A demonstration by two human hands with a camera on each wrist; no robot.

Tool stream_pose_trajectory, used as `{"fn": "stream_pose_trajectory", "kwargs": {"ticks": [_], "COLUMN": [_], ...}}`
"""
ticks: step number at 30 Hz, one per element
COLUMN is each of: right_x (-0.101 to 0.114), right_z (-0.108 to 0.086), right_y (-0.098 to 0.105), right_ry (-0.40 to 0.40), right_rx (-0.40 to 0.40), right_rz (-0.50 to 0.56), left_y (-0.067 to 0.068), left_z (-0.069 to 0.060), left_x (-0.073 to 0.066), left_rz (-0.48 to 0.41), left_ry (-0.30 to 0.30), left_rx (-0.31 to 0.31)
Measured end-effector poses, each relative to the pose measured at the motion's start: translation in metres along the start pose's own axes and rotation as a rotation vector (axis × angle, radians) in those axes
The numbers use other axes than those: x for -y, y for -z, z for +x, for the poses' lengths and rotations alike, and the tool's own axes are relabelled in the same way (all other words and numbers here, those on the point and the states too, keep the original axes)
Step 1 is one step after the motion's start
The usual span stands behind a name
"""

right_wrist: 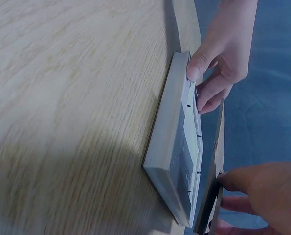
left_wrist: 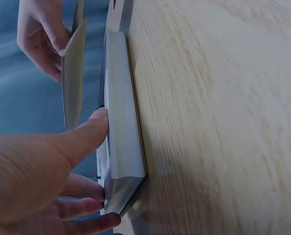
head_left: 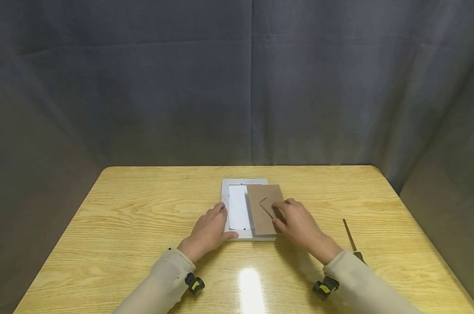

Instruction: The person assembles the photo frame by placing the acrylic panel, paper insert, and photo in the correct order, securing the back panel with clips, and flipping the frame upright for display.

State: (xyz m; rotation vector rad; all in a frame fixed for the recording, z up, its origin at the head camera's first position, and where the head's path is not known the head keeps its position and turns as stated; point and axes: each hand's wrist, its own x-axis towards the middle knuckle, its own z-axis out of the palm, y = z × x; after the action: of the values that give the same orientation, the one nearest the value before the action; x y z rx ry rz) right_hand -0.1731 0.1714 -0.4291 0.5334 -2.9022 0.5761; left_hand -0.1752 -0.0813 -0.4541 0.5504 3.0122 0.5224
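Observation:
A white picture frame (head_left: 226, 218) lies back-up on the table, a white sheet (head_left: 238, 207) showing inside its opening. My left hand (head_left: 209, 229) holds the frame's near left corner; its thumb lies on the near edge and the fingers on the left side. Above the frame's right half, my right hand (head_left: 297, 222) pinches a brown backing board (head_left: 263, 224) by its stand flap. The left wrist view shows the board (left_wrist: 74, 81) tilted and raised off the frame (left_wrist: 122, 117). In the right wrist view, small dark tabs line the frame's opening.
A screwdriver-like tool (head_left: 350, 235) with a slim shaft lies to the right, its dark handle partly behind my right sleeve. The wooden table (head_left: 142, 205) has a grey curtain (head_left: 174, 104) behind it and at the sides.

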Motion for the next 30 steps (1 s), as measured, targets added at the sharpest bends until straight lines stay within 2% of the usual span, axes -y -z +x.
{"fn": "stream_pose_trajectory", "kwargs": {"ticks": [9, 20, 30], "right_x": [0.010, 0.019, 0.023], "right_z": [0.008, 0.018, 0.027], "right_y": [-0.004, -0.010, -0.015], "right_ry": [0.028, 0.009, 0.034], "right_rx": [0.006, 0.039, 0.048], "right_rz": [-0.006, 0.004, 0.009], "left_y": [-0.001, -0.001, -0.001], "left_z": [0.000, 0.000, 0.001], "left_x": [0.001, 0.001, 0.002], "left_rz": [0.008, 0.005, -0.010], "left_ry": [-0.005, -0.017, -0.009], "left_rx": [-0.014, -0.036, -0.011]}}
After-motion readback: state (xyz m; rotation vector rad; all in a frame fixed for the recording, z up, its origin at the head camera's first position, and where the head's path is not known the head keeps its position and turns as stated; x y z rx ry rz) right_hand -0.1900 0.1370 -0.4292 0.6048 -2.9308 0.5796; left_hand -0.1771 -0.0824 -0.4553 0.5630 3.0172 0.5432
